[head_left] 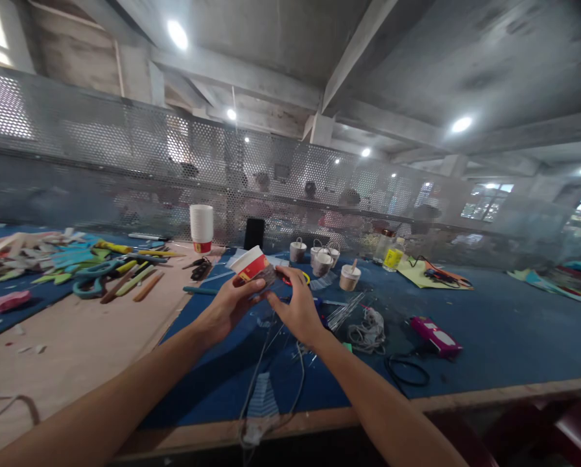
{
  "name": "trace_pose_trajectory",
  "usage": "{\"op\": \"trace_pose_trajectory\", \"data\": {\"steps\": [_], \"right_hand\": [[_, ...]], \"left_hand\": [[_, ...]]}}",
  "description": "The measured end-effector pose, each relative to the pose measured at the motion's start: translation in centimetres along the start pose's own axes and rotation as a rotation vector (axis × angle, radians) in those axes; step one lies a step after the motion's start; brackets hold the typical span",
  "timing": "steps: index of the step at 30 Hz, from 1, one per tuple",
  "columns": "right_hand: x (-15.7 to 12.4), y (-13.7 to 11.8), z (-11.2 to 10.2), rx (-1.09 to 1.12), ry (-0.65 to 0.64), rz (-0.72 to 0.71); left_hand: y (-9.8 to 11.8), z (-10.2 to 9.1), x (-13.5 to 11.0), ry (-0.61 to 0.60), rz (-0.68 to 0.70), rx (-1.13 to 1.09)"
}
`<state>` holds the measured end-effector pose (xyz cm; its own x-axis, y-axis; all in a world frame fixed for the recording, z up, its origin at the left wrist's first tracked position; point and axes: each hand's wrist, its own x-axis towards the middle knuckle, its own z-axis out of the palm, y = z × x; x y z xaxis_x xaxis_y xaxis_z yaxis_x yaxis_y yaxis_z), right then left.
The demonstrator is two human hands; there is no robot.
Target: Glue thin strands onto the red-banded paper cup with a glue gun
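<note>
My left hand (pixel 227 306) grips a red and white paper cup (pixel 249 264), tilted with its open mouth up and to the left, above the blue mat (pixel 489 331). My right hand (pixel 297 306) is beside it, fingers pinched on a clear plastic piece (pixel 267 277) that lies against the cup's side. Thin wires (pixel 266 350) hang below the hands toward the table's front edge.
Several small paper-cup buckets with handles (pixel 322 261) stand behind the hands. A stack of cups (pixel 201 227), a black phone (pixel 254 233), scissors (pixel 93 275), sticks, a pink glue gun (pixel 435 335) with a black cord, and a perforated metal screen (pixel 125 162) with people behind it surround the work area.
</note>
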<state>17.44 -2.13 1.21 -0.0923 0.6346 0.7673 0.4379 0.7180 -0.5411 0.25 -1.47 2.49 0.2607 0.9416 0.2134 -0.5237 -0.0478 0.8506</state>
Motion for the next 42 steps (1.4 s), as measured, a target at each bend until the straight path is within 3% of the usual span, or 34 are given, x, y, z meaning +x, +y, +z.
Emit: {"op": "trace_pose_trajectory", "data": {"steps": [8, 16, 23, 30, 42], "right_hand": [[0.8, -0.2, -1.5, 0.248, 0.132, 0.167], [1.6, -1.2, -1.8, 0.506, 0.033, 0.300], [1.2, -1.3, -1.4, 0.433, -0.023, 0.331], [1.3, -1.6, -1.8, 0.510, -0.079, 0.338], [1.3, -0.7, -1.3, 0.439, -0.034, 0.355]], "left_hand": [[-0.3, -1.1, 0.7, -0.062, -0.009, -0.065], [-0.6, -1.4, 0.8, -0.111, -0.047, -0.033], [-1.1, -1.8, 1.1, -0.077, -0.061, -0.015], [-1.1, -1.9, 1.0, -0.093, -0.060, 0.007], [-1.3, -1.5, 0.8, -0.055, -0.091, 0.033]]}}
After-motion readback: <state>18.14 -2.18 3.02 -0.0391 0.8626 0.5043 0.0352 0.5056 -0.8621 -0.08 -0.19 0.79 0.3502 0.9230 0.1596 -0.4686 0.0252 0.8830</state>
